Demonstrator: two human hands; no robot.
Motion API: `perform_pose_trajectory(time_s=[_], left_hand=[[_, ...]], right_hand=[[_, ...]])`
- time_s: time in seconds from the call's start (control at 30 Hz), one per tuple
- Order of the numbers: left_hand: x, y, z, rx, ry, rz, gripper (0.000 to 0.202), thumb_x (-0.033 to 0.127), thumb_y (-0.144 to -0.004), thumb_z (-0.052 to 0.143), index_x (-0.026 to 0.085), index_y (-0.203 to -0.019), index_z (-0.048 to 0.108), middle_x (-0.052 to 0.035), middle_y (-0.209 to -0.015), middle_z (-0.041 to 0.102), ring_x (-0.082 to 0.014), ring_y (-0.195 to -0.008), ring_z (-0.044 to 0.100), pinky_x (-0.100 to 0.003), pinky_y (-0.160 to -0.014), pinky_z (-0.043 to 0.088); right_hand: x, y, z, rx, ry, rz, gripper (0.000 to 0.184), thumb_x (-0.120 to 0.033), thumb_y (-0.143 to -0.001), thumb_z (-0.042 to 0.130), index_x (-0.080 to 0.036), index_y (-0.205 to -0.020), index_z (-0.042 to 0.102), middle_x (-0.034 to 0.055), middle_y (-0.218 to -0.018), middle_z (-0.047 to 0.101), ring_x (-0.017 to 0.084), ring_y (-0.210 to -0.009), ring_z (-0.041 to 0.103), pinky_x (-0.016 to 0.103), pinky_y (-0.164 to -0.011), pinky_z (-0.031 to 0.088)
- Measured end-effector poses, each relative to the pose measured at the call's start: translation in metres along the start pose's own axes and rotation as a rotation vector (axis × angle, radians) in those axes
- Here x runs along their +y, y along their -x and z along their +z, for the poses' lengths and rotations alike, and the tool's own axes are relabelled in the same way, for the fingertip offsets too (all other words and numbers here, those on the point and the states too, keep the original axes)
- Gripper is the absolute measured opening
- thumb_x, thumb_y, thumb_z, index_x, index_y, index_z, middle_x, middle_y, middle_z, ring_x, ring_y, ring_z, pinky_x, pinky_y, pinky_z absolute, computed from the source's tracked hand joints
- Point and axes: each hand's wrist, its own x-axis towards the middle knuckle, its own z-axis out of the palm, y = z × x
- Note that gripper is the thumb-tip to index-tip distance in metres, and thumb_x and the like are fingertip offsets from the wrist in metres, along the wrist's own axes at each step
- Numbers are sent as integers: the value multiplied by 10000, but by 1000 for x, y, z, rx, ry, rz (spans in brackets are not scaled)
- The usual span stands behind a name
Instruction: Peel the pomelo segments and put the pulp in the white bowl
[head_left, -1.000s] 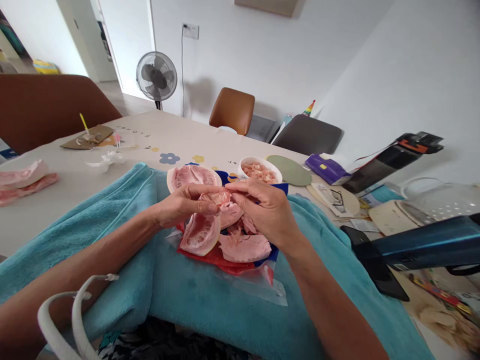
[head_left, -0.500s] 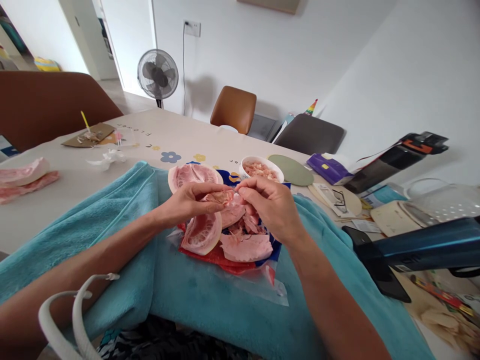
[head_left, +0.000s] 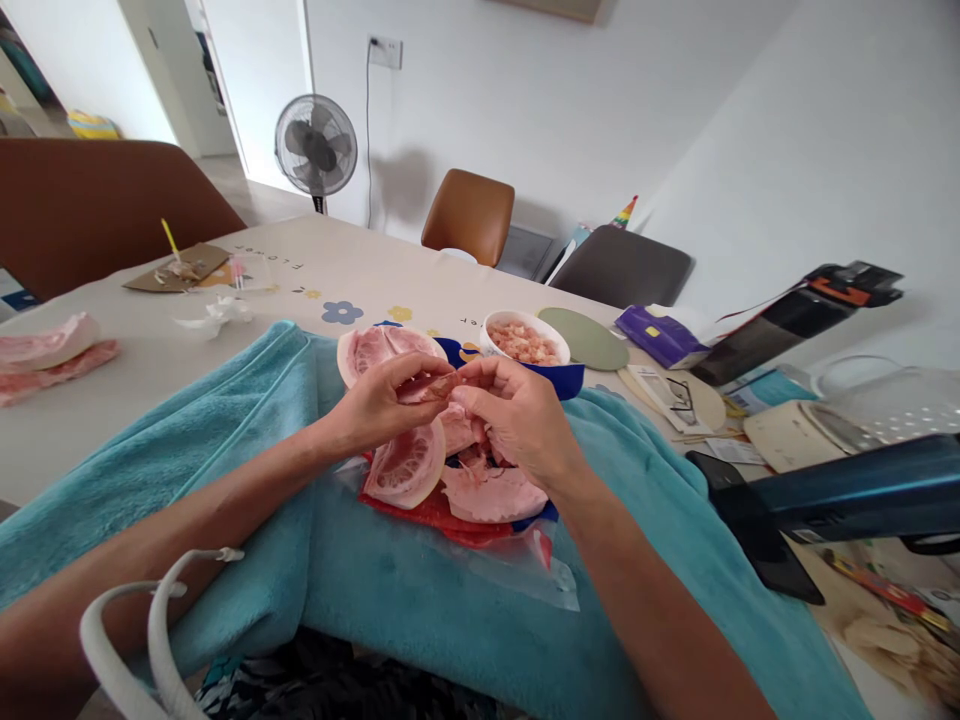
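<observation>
Between my two hands is a pinkish pomelo segment (head_left: pixel 426 389). My left hand (head_left: pixel 386 400) is closed on it, thumb below and fingers above. At the segment's right end my right hand (head_left: pixel 517 415) pinches its edge; whether a loose bit sits in that pinch is hidden by the fingers. Beneath them, thick pink pomelo peels (head_left: pixel 409 465) and torn membrane scraps (head_left: pixel 476 462) lie on a red and blue plastic bag (head_left: pixel 427 512). Just beyond the right hand stands a white bowl (head_left: pixel 564 345) filled with loose pink pomelo pulp (head_left: pixel 523 342).
A teal towel (head_left: pixel 420 600) lies under the bag. To the right are a blue bottle (head_left: pixel 862 490), a black phone (head_left: pixel 780 560), glasses (head_left: pixel 682 400) and a purple pack (head_left: pixel 660 338). More peel (head_left: pixel 49 345) and a crumpled tissue (head_left: pixel 217 316) lie on the left.
My right hand has moved slightly left and closer to my left hand, its fingertips now at the segment's end. The bag's blue edge beside the bowl shows more.
</observation>
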Motion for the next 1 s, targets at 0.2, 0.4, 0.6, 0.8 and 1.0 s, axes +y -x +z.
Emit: perform_pose_trajectory(time_s=[0.2, 0.4, 0.6, 0.8, 1.0], left_hand=[[2, 1, 1, -1, -53, 33, 211, 192, -789, 630, 171, -998, 658, -30, -911, 726, -137, -820, 654, -249, -747, 518], [-1, 3, 4, 6, -51, 40, 208, 228, -813, 632, 171, -1010, 664, -39, -927, 728, -141, -836, 661, -257, -769, 528], [3, 2, 3, -6, 36, -45, 225, 274, -808, 636, 175, -1005, 679, -35, -899, 723, -160, -833, 663, -279, -767, 540], [8, -1, -2, -10, 119, -182, 245, 279, -743, 695, 187, -970, 689, -39, -941, 736, -197, -887, 672, -305, -800, 548], [1, 1, 0, 8, 3, -109, 215, 227, -768, 647, 168, -973, 672, -35, -906, 719, -176, -860, 658, -289, -795, 530]], right_hand=[[4, 0, 4, 55, 139, -105, 141, -313, -762, 684, -192, -794, 619, -8, -770, 667, 120, -681, 612, 267, -635, 483], [7, -1, 7, 130, 178, -143, 67, -235, -774, 584, -188, -734, 612, -14, -700, 645, 108, -632, 586, 241, -571, 453], [10, -2, 13, 150, -83, -40, 43, -222, -721, 585, -187, -716, 608, -47, -537, 575, 85, -440, 503, 222, -433, 417], [12, -6, 12, -46, -553, 199, 112, -257, -665, 665, -179, -708, 597, -51, -498, 543, 72, -412, 460, 191, -370, 381], [12, -8, 10, -61, -582, 211, 142, -303, -694, 644, -164, -712, 622, -19, -567, 590, 89, -487, 519, 198, -408, 409]])
